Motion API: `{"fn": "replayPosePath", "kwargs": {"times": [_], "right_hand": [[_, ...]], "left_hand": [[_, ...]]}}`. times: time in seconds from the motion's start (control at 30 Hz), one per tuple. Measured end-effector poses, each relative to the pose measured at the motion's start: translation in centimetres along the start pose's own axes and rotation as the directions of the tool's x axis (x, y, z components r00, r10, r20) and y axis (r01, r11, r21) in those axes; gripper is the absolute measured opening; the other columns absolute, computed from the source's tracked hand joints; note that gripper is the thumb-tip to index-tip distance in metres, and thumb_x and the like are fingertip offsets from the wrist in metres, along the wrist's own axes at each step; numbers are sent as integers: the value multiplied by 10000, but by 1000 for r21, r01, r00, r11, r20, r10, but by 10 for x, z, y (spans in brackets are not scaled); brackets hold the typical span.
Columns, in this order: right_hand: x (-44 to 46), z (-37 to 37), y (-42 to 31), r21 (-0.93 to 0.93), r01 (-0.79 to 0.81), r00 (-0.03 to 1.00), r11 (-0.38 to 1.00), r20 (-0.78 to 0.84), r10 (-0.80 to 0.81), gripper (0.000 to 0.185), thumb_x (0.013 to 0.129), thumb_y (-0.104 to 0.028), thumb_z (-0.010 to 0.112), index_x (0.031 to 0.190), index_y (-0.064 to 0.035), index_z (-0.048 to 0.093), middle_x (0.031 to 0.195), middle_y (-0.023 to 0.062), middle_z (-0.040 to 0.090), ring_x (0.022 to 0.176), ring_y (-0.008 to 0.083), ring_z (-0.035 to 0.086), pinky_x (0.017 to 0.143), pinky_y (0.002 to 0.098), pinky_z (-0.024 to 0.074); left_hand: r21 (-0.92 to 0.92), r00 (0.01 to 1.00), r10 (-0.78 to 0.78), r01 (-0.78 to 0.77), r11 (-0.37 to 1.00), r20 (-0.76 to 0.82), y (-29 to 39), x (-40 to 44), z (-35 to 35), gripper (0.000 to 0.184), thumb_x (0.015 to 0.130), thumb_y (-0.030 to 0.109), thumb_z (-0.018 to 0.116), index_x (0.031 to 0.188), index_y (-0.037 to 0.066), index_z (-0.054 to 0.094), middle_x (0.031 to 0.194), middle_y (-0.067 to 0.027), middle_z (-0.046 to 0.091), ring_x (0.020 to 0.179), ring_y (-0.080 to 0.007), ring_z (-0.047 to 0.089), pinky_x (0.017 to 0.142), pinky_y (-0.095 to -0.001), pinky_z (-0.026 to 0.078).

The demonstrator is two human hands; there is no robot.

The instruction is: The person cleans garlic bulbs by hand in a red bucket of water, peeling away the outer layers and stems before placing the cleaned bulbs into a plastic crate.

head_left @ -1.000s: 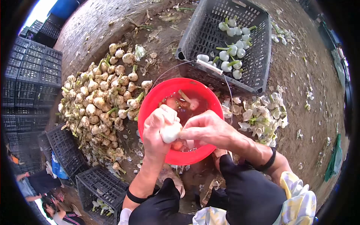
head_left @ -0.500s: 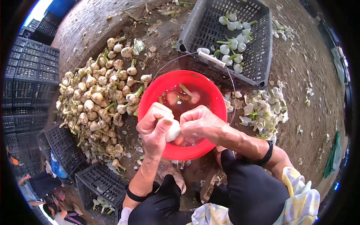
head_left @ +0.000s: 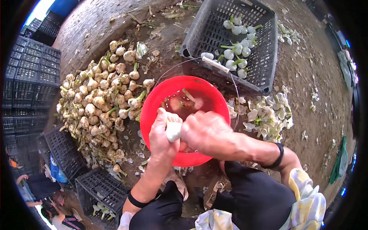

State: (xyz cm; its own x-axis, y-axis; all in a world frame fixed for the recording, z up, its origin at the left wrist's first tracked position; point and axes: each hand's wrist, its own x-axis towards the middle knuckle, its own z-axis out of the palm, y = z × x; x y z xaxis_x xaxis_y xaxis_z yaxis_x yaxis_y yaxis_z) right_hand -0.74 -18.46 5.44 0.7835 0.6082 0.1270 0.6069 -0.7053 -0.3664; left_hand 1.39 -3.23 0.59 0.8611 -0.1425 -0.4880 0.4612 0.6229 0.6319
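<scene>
A white garlic bulb (head_left: 173, 131) is held in my left hand (head_left: 162, 134), whose fingers wrap round it above the red bucket (head_left: 147, 134). Against the bulb's right side presses my right hand (head_left: 207, 132), closed and smeared by motion; its fingertips are hidden. Below both hands, dark reddish water (head_left: 184, 100) fills part of the bucket. Garlic bulbs float there, one with a stem (head_left: 197, 102) near the far side. The bucket's wire handle has a white grip (head_left: 216, 64) that leans on a black crate.
That black crate (head_left: 189, 38) holds several clean white bulbs (head_left: 238, 49). Left of the bucket lies a big heap of unpeeled garlic (head_left: 97, 101). Peeled skins (head_left: 270, 117) lie at the right. Stacked crates (head_left: 32, 73) stand far left; another crate (head_left: 103, 188) and people (head_left: 42, 189) are lower left.
My right hand has turned and shifted slightly up over the bulb, now blurred. The bulb is tilted differently in my left hand, whose thumb has moved up.
</scene>
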Motion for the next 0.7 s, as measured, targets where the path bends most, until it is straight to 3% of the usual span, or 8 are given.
{"fn": "replayPosePath", "kwargs": {"times": [0.03,0.13,0.23,0.33,0.4,0.47,0.53,0.7], "right_hand": [[-4,-3,-8,-188,119,991,975,86,-105,143,741,-112,579,812,-1,523,727,113,575,593,249,585,442,379,451],[-21,19,-29,654,278,917,704,36,-396,73,721,-50,556,723,-12,493,606,125,498,554,287,565,446,407,445],[-38,-9,-16,840,165,972,517,-48,-232,77,728,-33,553,746,-13,482,631,149,493,580,325,561,497,425,445],[-73,-48,16,464,-395,909,793,320,266,143,705,-34,626,844,-39,592,718,131,570,667,318,588,617,403,484],[-90,-67,43,324,-356,899,876,-135,416,199,714,1,608,907,-42,631,751,127,587,705,306,597,636,385,483],[-129,-60,71,-25,-584,804,811,-151,575,132,773,-4,546,878,-40,617,734,139,560,719,325,586,615,398,456],[-163,-37,78,-590,-437,852,679,-29,523,92,773,-20,558,850,-45,602,728,130,547,702,332,579,606,413,453],[-64,-81,15,-4,-365,927,931,-100,363,102,720,-48,606,816,-62,575,756,102,554,681,316,585,582,423,461]], "left_hand": [[-168,998,-36,42,985,43,-6,7,-13,361,980,359,430,706,125,460,628,-10,408,584,-159,421,638,-362,438],[-205,968,-242,223,953,-70,24,8,1,370,988,357,414,701,130,471,608,-2,399,569,-155,426,655,-344,478],[-12,968,-218,218,976,-127,61,24,48,393,941,422,489,954,39,575,906,-153,632,927,-307,623,818,-530,522],[76,919,-67,40,996,389,87,24,120,627,933,459,482,1200,-106,425,1177,-248,550,1074,-394,557,948,-553,452],[143,988,-1,-22,989,156,92,19,135,630,933,426,506,1233,-120,414,1151,-239,568,1067,-371,570,963,-508,454],[334,960,230,-272,902,160,80,26,96,545,943,341,506,1252,-102,430,1123,-218,591,1047,-325,589,942,-452,476],[510,974,-12,-107,854,225,69,27,40,328,932,204,456,1126,-38,565,985,-144,660,873,-225,649,773,-345,527],[524,994,24,34,851,-104,23,-5,-26,241,936,191,496,1046,1,596,890,-104,648,781,-185,632,687,-310,521]]}}
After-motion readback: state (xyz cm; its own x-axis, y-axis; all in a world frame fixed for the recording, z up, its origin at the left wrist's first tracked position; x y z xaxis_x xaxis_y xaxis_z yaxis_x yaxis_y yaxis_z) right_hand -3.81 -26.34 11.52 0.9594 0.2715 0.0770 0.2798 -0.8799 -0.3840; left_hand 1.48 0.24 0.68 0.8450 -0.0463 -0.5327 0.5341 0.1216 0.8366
